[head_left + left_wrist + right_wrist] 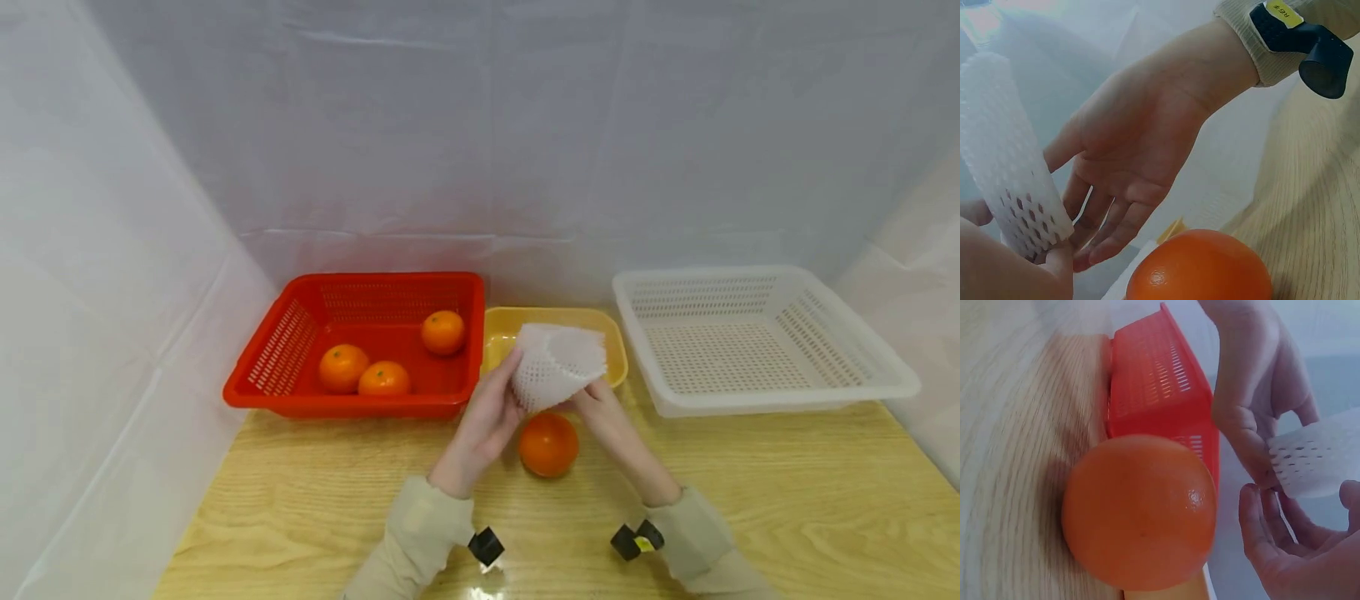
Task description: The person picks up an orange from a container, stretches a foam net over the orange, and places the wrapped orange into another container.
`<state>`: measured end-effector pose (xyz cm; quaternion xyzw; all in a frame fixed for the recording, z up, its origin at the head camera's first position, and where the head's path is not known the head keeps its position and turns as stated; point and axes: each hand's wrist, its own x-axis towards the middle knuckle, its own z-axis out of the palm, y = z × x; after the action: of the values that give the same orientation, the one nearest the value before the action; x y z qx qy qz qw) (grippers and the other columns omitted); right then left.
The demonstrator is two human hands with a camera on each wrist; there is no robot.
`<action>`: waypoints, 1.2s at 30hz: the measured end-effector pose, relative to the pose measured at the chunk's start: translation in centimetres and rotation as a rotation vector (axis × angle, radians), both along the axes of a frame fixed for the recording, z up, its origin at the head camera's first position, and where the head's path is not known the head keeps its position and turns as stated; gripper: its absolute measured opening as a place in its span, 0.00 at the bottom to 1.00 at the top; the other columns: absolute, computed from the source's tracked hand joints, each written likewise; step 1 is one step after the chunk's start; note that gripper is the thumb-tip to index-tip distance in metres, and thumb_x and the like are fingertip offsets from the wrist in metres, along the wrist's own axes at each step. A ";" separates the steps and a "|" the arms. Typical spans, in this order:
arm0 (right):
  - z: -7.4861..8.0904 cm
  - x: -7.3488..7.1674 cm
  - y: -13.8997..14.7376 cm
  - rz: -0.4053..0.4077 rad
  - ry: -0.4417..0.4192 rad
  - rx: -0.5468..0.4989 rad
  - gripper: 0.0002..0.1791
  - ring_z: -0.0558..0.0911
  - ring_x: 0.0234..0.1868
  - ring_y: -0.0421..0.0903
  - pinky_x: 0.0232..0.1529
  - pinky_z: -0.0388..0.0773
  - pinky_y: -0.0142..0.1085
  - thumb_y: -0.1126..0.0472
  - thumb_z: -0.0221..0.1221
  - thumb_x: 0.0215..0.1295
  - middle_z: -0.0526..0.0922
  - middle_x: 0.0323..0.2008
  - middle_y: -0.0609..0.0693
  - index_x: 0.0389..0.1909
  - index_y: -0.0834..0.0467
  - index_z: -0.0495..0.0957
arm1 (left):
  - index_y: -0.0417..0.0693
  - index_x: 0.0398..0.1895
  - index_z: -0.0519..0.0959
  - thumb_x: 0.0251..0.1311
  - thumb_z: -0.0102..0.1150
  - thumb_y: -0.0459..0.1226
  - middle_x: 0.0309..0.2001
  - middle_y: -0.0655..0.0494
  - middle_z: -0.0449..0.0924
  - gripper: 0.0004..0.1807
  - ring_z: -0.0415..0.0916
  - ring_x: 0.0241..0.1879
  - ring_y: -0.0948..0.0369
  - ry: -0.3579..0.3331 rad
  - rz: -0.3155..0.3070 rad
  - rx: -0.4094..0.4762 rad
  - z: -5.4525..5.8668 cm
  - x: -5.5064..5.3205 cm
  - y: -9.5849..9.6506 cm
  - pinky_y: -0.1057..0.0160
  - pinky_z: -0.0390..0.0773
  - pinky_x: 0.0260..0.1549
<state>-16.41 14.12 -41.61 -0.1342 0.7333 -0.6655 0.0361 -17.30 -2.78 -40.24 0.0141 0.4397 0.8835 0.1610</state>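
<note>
A white foam fruit net (553, 367) is held up between both hands, its wide mouth facing up and to the right in the head view. My left hand (487, 421) grips its left side, and my right hand (609, 421) holds its right lower side with thumb and fingers. In the left wrist view, the net (1013, 162) stands between the left hand (1010, 265) and the right hand's thumb. An orange (548, 445) sits on the table just below the net, between the wrists; it looms large in the right wrist view.
At the left stands a red basket (360, 406) with three oranges (442, 332) in it. Behind the hands is a yellow tray (617, 354), partly covered by the net. A white basket (783, 400) stands on the right. White sheeting (480, 150) walls in the wooden table (322, 475).
</note>
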 end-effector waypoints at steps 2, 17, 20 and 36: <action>-0.1 -0.1 -0.2 -0.018 -0.034 -0.042 0.23 0.80 0.49 0.36 0.54 0.81 0.42 0.62 0.42 0.82 0.75 0.59 0.66 0.69 0.71 0.65 | 0.37 0.72 0.66 0.80 0.43 0.44 0.55 0.57 0.76 0.26 0.73 0.51 0.64 0.001 -0.018 -0.012 -0.2 0.1 0.2 0.69 0.76 0.50; 0.2 -0.2 0.2 0.119 -0.395 -0.486 0.20 0.78 0.50 0.38 0.54 0.78 0.32 0.49 0.45 0.82 0.79 0.50 0.44 0.60 0.60 0.69 | 0.52 0.53 0.79 0.80 0.41 0.36 0.42 0.65 0.81 0.14 0.74 0.40 0.69 0.028 -0.032 0.013 -1.2 0.4 0.4 0.72 0.74 0.39; 0.3 -0.1 0.3 0.120 -0.406 -0.580 0.15 0.77 0.51 0.39 0.54 0.77 0.32 0.50 0.46 0.82 0.78 0.51 0.44 0.57 0.55 0.71 | 0.55 0.46 0.80 0.79 0.40 0.34 0.39 0.65 0.82 0.15 0.74 0.37 0.69 0.012 -0.031 0.018 -1.3 0.4 0.4 0.72 0.73 0.36; -0.3 0.4 1.1 0.190 -0.398 -0.581 0.18 0.80 0.43 0.36 0.47 0.79 0.29 0.62 0.39 0.83 0.84 0.43 0.43 0.46 0.51 0.80 | 0.51 0.49 0.80 0.82 0.36 0.41 0.44 0.60 0.86 0.18 0.82 0.44 0.69 -0.169 -0.218 0.230 -0.8 0.6 -0.3 0.72 0.81 0.45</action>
<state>-16.02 15.25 -41.91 -0.0742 0.4766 -0.8528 0.2001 -16.71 -3.10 -41.04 0.0057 0.3165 0.9034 0.2894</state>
